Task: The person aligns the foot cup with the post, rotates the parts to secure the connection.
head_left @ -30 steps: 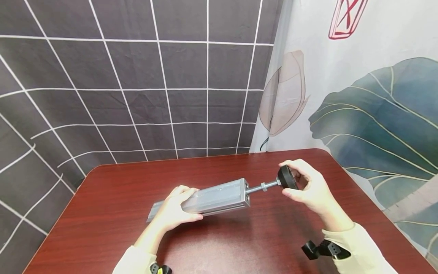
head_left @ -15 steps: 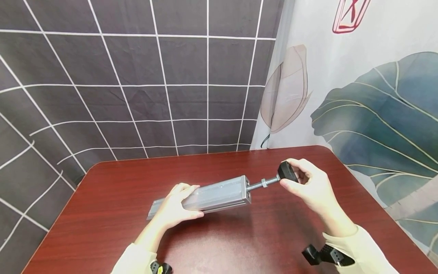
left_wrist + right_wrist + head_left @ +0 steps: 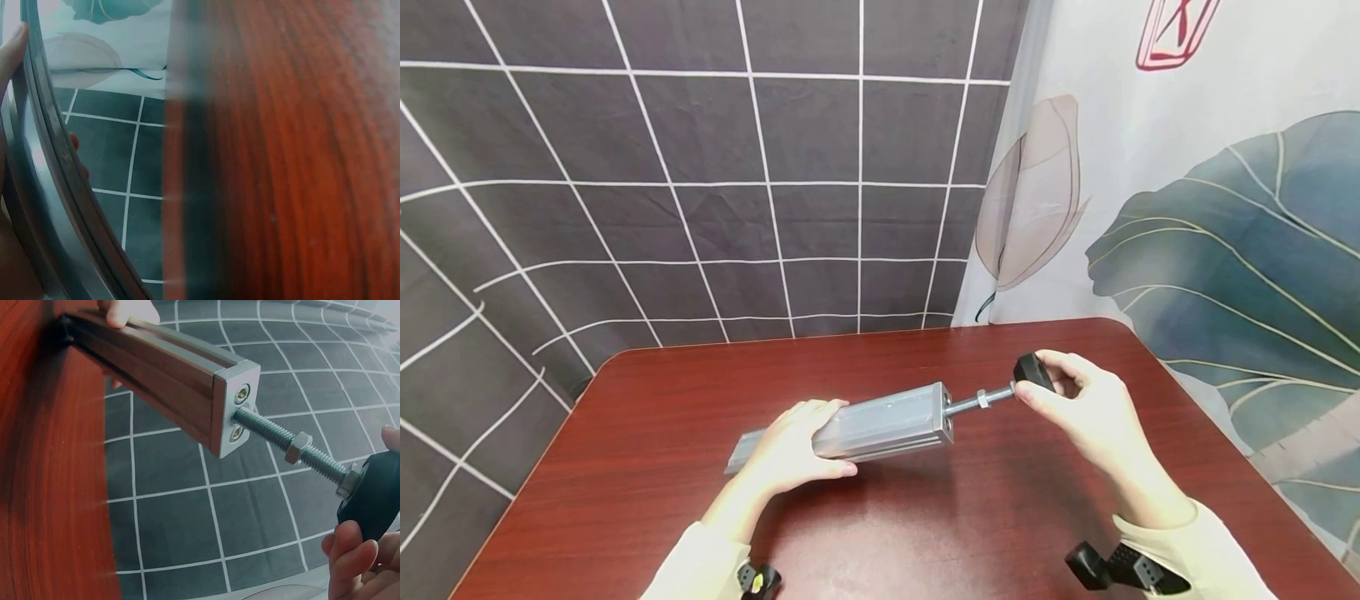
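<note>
My left hand [image 3: 793, 446] grips a silver aluminium profile [image 3: 887, 425] around its middle, thumb along the near side and fingers over the far side. The profile's right end is raised off the table. From its end plate [image 3: 240, 406], which carries two bolts, sticks a threaded rod [image 3: 275, 431] with a hex nut [image 3: 299, 448] partway along. At the rod's outer end sits a black levelling foot [image 3: 1032, 371], pinched by the fingers and thumb of my right hand [image 3: 1086, 400]. In the left wrist view the profile [image 3: 56, 181] runs down the left side.
A reddish-brown wooden table [image 3: 925, 533] lies under both hands. Behind it hangs a grey cloth with white grid lines [image 3: 805, 208]. A white curtain with leaf prints [image 3: 1240, 242] hangs at the right. Both wrists wear black camera mounts [image 3: 1123, 567].
The black foot has turned and tilted a little in the right hand's fingers. Both hands and the profile shift only slightly, along with the head view.
</note>
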The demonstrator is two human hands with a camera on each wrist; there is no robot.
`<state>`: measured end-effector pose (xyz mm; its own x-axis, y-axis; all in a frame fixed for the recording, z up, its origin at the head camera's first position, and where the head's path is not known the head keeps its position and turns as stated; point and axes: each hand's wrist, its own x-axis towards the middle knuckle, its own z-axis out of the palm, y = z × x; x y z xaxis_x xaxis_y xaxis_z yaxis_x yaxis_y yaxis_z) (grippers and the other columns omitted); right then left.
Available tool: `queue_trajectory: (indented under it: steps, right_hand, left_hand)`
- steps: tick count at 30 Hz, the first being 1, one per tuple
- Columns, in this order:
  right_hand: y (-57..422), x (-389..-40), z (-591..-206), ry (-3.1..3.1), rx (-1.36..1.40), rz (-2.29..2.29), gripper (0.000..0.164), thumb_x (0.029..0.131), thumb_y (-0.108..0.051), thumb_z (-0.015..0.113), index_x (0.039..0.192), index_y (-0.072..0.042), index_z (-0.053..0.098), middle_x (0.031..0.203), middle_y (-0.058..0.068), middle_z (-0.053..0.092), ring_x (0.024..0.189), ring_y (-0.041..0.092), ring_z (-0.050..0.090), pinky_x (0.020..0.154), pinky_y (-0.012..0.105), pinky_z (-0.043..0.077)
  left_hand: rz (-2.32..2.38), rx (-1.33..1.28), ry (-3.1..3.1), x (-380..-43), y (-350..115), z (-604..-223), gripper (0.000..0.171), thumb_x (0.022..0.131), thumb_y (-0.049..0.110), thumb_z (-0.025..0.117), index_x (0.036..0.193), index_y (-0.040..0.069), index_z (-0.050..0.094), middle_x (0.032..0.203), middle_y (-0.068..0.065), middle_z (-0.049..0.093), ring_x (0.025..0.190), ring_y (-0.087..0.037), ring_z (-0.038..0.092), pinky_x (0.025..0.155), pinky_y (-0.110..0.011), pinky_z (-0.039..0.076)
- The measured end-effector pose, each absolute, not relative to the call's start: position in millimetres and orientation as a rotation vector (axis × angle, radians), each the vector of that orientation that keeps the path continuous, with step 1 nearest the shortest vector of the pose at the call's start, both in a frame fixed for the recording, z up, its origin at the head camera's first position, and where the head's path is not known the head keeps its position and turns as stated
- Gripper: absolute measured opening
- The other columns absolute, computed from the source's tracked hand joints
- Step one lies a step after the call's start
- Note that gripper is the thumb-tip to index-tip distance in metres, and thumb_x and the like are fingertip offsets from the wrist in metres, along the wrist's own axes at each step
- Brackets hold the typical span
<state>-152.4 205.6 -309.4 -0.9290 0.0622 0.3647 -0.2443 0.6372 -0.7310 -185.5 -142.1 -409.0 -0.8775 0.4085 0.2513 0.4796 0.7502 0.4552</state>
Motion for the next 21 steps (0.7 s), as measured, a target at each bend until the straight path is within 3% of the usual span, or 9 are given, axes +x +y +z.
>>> queue_trajectory:
  steps: [5, 11, 21]
  right_hand:
    - [208.1, -150.9, -308.9, -2.544, 0.126, 1.160, 0.042, 0.079, -0.024, 0.074, 0.114, -0.005, 0.063, 0.088, 0.004, 0.060, 0.075, 0.007, 0.049, 0.063, 0.017, 0.039]
    - [211.1, -149.4, -306.4, -2.592, 0.135, 1.156, 0.042, 0.079, -0.026, 0.074, 0.113, -0.005, 0.063, 0.089, 0.005, 0.062, 0.073, 0.005, 0.052, 0.062, 0.018, 0.040]
    - [208.2, -151.2, -301.9, -2.719, 0.114, 1.285, 0.037, 0.082, -0.034, 0.070, 0.103, -0.005, 0.059, 0.075, 0.006, 0.058, 0.057, 0.014, 0.057, 0.050, 0.028, 0.045]
  left_hand:
    - [-0.817, -0.704, -2.872, -186.9, -138.9, -404.9, 0.079, 0.064, 0.053, 0.077, 0.127, 0.011, 0.055, 0.122, -0.004, 0.058, 0.114, -0.024, 0.051, 0.097, -0.046, 0.036]
    - [-0.881, -0.682, -2.852, -188.0, -136.5, -404.2, 0.071, 0.060, 0.052, 0.081, 0.116, 0.016, 0.056, 0.106, 0.002, 0.060, 0.097, -0.018, 0.056, 0.085, -0.041, 0.043]
    - [-0.868, -0.646, -2.820, -186.7, -139.1, -410.5, 0.074, 0.057, 0.050, 0.082, 0.116, 0.012, 0.058, 0.108, 0.000, 0.061, 0.101, -0.020, 0.056, 0.089, -0.042, 0.041]
